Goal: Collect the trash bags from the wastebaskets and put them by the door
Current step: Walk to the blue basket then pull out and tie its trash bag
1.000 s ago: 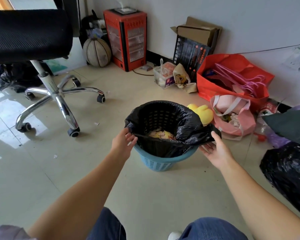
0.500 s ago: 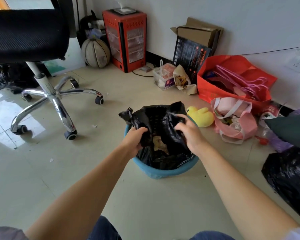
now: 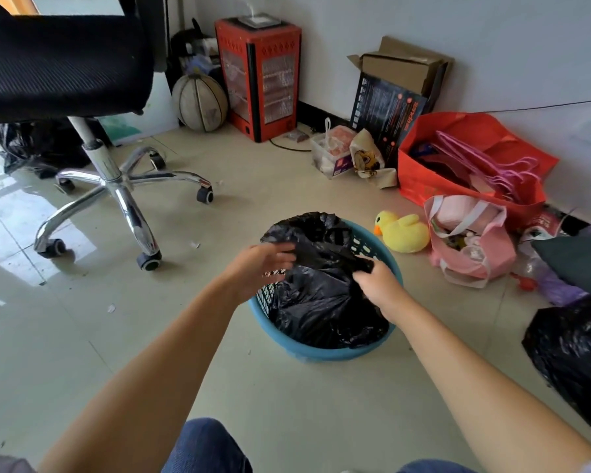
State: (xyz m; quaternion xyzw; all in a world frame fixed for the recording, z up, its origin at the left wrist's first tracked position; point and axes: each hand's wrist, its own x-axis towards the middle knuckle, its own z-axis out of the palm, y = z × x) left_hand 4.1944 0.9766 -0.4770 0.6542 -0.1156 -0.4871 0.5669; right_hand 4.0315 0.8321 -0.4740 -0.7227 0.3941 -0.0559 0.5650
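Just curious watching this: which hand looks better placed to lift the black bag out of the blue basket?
Probably the right hand: its grip is closed on the gathered top of the black bag, which sits inside the blue basket. The left hand is open at the bag's edge, holding nothing firmly.

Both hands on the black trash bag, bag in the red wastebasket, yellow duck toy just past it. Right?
Not quite: the wastebasket is blue, not red, per the head view. Both the left hand and right hand are on the black trash bag; yellow duck toy sits just past it.
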